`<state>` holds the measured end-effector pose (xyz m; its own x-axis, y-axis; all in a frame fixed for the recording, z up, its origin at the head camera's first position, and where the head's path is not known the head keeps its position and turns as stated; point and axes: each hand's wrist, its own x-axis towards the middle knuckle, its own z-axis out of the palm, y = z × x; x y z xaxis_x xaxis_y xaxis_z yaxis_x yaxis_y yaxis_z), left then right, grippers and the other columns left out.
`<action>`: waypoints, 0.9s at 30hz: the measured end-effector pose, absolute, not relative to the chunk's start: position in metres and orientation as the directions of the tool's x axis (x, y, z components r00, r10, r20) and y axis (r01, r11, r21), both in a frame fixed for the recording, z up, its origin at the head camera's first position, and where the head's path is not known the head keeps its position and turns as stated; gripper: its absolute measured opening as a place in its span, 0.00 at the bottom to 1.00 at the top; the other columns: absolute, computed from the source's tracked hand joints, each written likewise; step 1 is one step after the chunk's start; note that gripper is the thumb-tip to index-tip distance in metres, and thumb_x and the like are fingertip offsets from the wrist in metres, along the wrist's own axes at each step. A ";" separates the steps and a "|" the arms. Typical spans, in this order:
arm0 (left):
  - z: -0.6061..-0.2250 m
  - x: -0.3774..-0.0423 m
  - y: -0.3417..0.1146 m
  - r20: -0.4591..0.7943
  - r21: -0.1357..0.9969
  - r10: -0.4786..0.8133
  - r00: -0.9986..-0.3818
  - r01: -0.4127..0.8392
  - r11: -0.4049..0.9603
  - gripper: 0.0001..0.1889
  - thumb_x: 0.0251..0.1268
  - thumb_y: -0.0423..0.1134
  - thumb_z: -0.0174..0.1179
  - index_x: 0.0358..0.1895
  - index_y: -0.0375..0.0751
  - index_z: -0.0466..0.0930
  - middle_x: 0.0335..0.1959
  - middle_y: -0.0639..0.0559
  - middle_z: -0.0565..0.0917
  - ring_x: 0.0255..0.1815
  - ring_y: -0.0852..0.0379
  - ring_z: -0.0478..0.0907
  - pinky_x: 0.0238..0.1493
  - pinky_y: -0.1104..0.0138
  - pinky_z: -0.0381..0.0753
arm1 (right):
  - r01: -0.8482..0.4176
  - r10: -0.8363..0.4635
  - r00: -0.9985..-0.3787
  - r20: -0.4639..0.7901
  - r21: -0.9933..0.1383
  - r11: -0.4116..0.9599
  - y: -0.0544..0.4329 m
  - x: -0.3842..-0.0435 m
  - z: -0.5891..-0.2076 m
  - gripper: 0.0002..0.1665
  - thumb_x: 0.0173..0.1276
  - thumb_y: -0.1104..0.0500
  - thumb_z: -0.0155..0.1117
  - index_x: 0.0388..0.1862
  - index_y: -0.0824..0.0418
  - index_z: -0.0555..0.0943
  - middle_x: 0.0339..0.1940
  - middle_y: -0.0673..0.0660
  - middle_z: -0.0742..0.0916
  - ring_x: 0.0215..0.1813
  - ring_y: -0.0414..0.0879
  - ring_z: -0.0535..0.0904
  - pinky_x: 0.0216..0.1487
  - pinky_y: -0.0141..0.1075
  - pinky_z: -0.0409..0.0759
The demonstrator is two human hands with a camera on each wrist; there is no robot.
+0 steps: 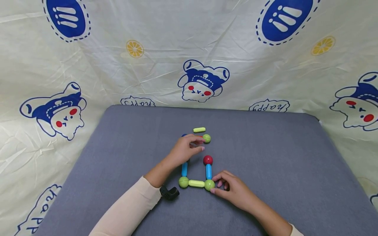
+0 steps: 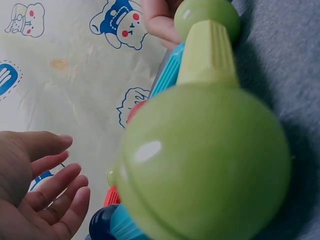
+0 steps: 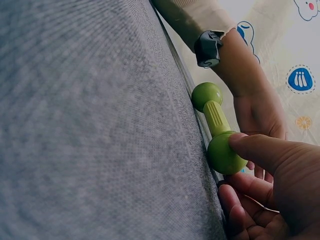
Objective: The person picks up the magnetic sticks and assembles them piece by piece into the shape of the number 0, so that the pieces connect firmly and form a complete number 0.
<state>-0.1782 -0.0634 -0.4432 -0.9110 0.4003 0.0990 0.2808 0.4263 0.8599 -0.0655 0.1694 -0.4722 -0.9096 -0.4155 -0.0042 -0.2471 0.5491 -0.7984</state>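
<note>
Toy rods and balls lie joined on the grey table. My right hand (image 1: 236, 190) pinches the near-right green ball (image 1: 209, 185) between thumb and fingers. From that ball a yellow-green rod (image 1: 196, 183) runs to another green ball (image 1: 183, 182), and a blue rod (image 1: 208, 171) leads to a red ball (image 1: 208, 160). A second blue rod (image 1: 184, 169) goes up on the left, its far end behind my left hand (image 1: 184, 149). That hand is over the far-left part with fingers loosely bent and nothing in them, fingertips near a far green ball (image 1: 207, 138) beside a red rod.
A loose yellow-green rod (image 1: 199, 129) lies beyond the far green ball. A black wrist camera (image 1: 169, 193) sticks out from the left wrist, low over the table. A printed white sheet (image 1: 159, 78) hangs behind the grey table (image 1: 280, 147).
</note>
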 end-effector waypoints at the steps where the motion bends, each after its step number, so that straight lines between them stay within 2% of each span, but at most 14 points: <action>1: -0.442 -0.179 -0.064 0.104 0.864 0.375 -0.921 0.271 0.425 0.17 0.68 0.38 0.66 0.58 0.40 0.84 0.53 0.46 0.84 0.52 0.53 0.82 0.54 0.61 0.83 | -0.244 -0.415 -0.910 -0.007 -0.799 0.549 0.170 -0.066 -0.472 0.15 0.64 0.45 0.74 0.45 0.47 0.83 0.37 0.47 0.81 0.36 0.37 0.75 0.38 0.29 0.75; 6: -0.440 -0.186 -0.066 0.137 0.874 0.282 -0.950 0.250 0.417 0.16 0.67 0.39 0.68 0.57 0.42 0.85 0.50 0.44 0.83 0.49 0.51 0.80 0.50 0.62 0.84 | -0.233 -0.413 -0.910 -0.020 -0.800 0.553 0.170 -0.065 -0.472 0.15 0.64 0.45 0.74 0.46 0.47 0.83 0.37 0.47 0.81 0.37 0.37 0.75 0.39 0.29 0.75; 11: -0.442 -0.196 -0.070 0.147 0.885 0.240 -0.960 0.236 0.401 0.18 0.67 0.39 0.67 0.58 0.39 0.84 0.52 0.40 0.82 0.51 0.46 0.81 0.53 0.58 0.84 | -0.234 -0.415 -0.910 -0.020 -0.801 0.551 0.170 -0.064 -0.472 0.15 0.64 0.45 0.74 0.46 0.47 0.83 0.37 0.47 0.81 0.37 0.37 0.75 0.39 0.29 0.75; 22: -0.440 -0.222 -0.070 0.121 0.878 0.215 -0.969 0.205 0.433 0.19 0.67 0.37 0.68 0.60 0.38 0.82 0.54 0.40 0.82 0.55 0.47 0.81 0.58 0.57 0.83 | -0.229 -0.409 -0.912 -0.023 -0.801 0.554 0.170 -0.064 -0.471 0.15 0.64 0.45 0.74 0.46 0.46 0.83 0.37 0.47 0.81 0.37 0.37 0.75 0.39 0.30 0.75; 27: -0.441 -0.232 -0.069 0.086 0.853 0.227 -0.970 0.189 0.487 0.20 0.67 0.38 0.67 0.61 0.40 0.82 0.55 0.43 0.82 0.56 0.47 0.81 0.55 0.56 0.83 | -0.231 -0.408 -0.913 -0.022 -0.797 0.559 0.171 -0.064 -0.471 0.15 0.64 0.45 0.74 0.46 0.46 0.83 0.38 0.47 0.81 0.37 0.37 0.75 0.39 0.29 0.75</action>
<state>-0.2318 -0.0693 -0.4410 -0.9702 0.2266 0.0858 0.1892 0.4871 0.8526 -0.0642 0.1706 -0.4708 -0.9127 -0.4080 -0.0219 -0.2306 0.5588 -0.7966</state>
